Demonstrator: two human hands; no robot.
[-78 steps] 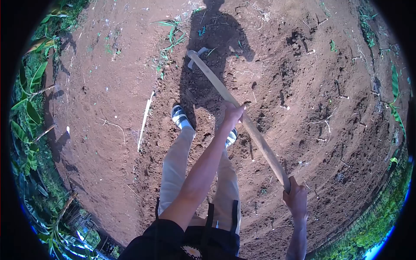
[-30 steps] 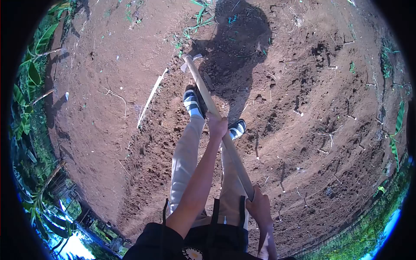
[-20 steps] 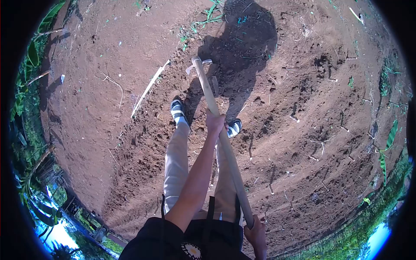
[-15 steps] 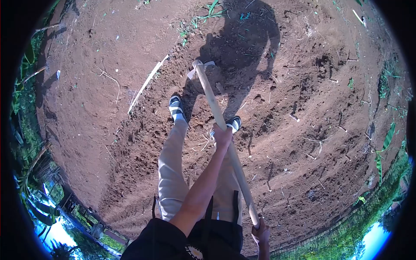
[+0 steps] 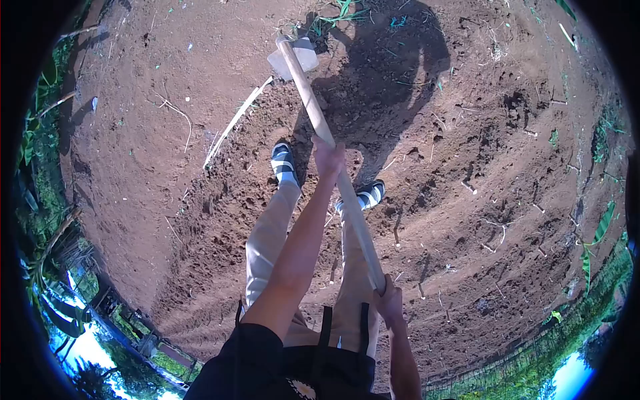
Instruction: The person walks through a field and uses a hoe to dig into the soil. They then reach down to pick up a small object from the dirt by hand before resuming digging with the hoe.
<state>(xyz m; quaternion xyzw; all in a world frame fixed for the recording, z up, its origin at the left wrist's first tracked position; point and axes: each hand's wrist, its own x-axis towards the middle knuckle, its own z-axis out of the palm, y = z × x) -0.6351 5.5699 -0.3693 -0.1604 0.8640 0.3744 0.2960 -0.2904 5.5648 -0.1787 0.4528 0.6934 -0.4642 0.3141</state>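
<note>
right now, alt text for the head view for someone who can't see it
A person grips a long wooden hoe, left hand at mid-handle, right hand at its near end. The blade is out ahead over tilled reddish soil, beyond two striped shoes.

black short-sleeved top (image 5: pixel 257 357) | beige trousers (image 5: pixel 267 240) | 2 black-white striped shoes (image 5: pixel 283 162) | black straps (image 5: pixel 326 328)
</note>
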